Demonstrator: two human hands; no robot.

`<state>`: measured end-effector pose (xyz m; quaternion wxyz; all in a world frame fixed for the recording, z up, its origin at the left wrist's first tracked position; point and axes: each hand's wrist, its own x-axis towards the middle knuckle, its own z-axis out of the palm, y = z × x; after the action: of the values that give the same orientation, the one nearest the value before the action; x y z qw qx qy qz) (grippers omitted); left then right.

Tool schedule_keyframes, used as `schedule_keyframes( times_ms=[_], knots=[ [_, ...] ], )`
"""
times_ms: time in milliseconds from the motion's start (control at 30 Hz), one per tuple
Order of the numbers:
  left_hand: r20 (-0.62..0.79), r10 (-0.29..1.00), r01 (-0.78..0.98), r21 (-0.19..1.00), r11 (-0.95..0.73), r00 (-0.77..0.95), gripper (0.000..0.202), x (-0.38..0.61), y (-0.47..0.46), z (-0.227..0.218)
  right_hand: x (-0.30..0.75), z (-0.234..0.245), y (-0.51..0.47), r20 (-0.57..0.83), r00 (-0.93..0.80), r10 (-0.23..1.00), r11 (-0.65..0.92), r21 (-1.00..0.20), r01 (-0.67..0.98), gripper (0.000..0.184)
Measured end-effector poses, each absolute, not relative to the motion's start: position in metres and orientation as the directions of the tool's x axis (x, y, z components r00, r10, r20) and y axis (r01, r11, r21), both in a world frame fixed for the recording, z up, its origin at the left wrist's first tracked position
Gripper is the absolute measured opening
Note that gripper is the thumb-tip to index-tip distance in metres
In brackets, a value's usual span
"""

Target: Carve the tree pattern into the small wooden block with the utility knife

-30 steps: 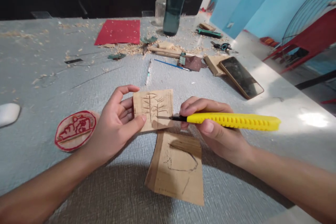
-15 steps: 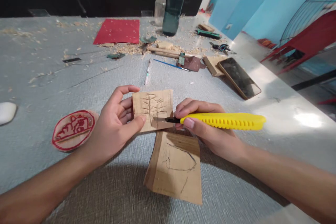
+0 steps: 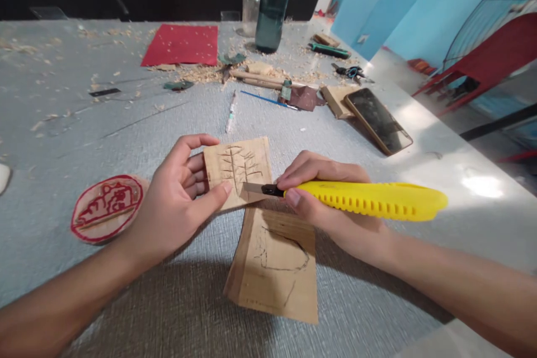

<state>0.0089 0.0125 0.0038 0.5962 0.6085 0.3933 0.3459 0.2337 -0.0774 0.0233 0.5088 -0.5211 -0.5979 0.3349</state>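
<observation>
My left hand grips a small square wooden block by its left edge, thumb on the face, fingers behind. A tree figure is cut into the block's face. My right hand is closed round a yellow utility knife, its blade tip resting on the block's lower part beside my left thumb. Below them a larger wooden piece with a pencilled outline lies flat on the grey table.
A round wooden disc with red carving lies left of my left hand. Farther back are a phone, a red sheet, a dark bottle, a glass jar, scissors, brushes and wood shavings. The table's edge runs along the right.
The knife blade has slid leftwards across the block's lower face, closer to my left thumb. The view has shifted slightly; my left hand keeps its grip.
</observation>
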Motion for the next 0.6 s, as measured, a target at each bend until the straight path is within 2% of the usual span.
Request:
schedule_keyframes(
  times_ms=[433,600],
  knots=[
    [-0.011,0.875,0.093,0.995,-0.039,0.484,0.054,0.007,0.012,0.001,0.237,0.008,-0.075,0.2,0.006,0.98,0.199,-0.978,0.069,0.007],
    [-0.015,0.873,0.089,0.995,-0.033,0.487,0.054,0.008,0.012,0.001,0.235,0.008,-0.077,0.203,0.051,0.978,0.199,-0.977,0.075,0.005]
  ],
)
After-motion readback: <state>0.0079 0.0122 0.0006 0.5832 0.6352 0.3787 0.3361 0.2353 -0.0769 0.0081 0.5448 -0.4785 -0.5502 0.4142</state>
